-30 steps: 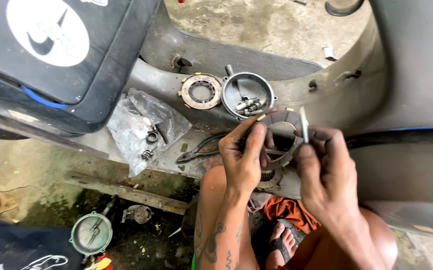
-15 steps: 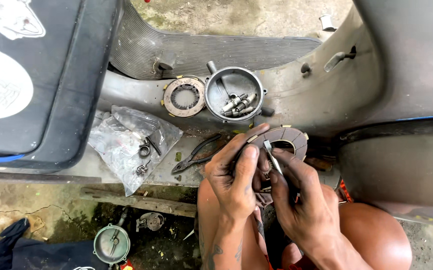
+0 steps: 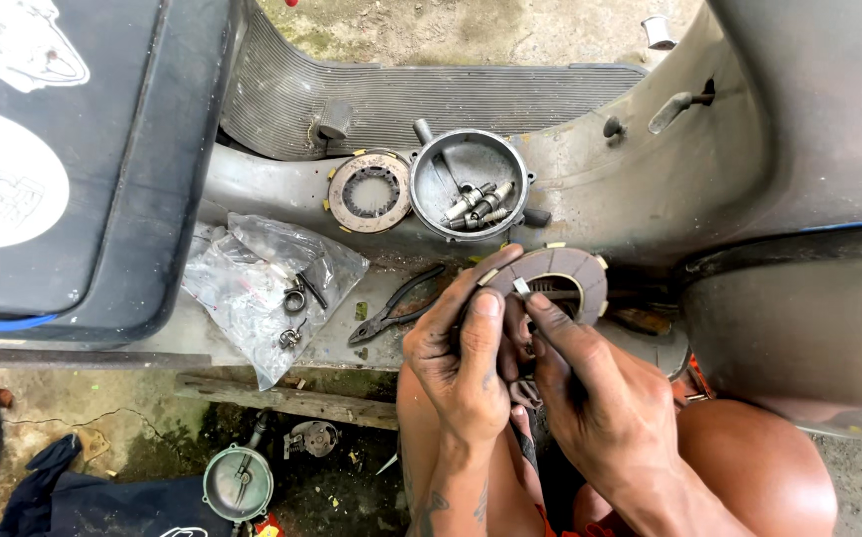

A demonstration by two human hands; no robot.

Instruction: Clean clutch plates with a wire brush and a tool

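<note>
Flanking ring disc [image 3: 562,270]: pliers [image 3: 391,313], maybe bolt-filled bowl [image 3: 468,184].

An informal, open-air scooter repair spot is shown: a grey scooter floorboard [image 3: 451,99] is used as a work surface, on which pliers [image 3: 391,310], a friction disc [image 3: 368,191], a round metal cover [image 3: 471,184] (filled with small parts) and a plastic bag [image 3: 252,278] are laid out above cracked, dirty concrete ground [image 3: 102,418].

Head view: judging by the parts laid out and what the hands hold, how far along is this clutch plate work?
Done: one friction ring lies on the scooter floorboard, and small springs sit in a round metal cover. In hand: the left hand and right hand hold a second brownish friction plate, the right fingertips at its inner edge. Left: loose bits in the plastic bag and the pliers lie untouched.
</note>
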